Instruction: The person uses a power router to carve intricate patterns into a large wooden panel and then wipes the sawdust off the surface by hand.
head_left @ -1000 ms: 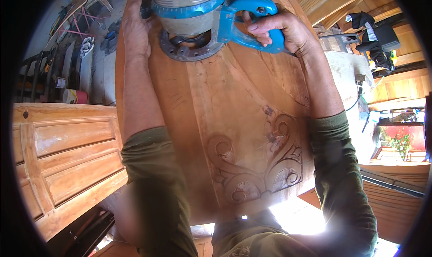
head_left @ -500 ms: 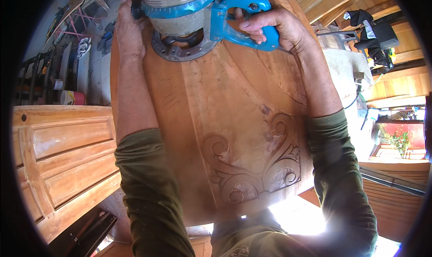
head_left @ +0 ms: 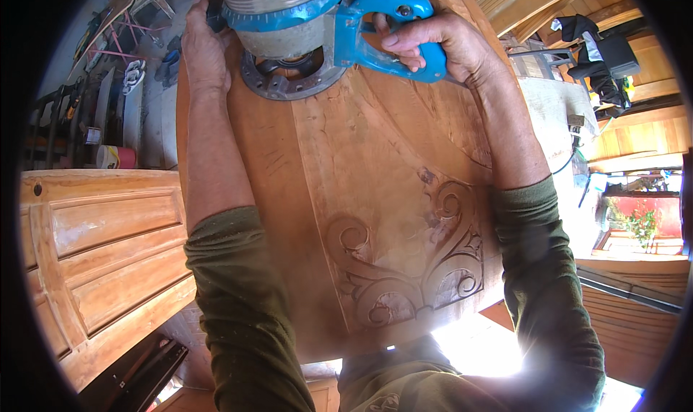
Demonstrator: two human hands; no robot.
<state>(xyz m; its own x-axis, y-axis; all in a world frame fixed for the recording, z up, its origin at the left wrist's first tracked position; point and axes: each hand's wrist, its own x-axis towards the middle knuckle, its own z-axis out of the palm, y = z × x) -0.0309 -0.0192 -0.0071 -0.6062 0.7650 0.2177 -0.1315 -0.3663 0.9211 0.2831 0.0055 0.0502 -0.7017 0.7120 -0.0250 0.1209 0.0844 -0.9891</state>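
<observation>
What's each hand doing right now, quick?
Left hand: closed on the router's dark side knob.
Right hand: closed around the router's blue handle.

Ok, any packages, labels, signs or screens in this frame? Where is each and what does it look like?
Only one likely package:
Container: far left, on the floor beyond the panelled wooden door; it looks squat and round, pale yellow and red; too small to tell more.
No labels, signs or screens show, not on the blue router either, which the left hand and right hand grip.
</observation>
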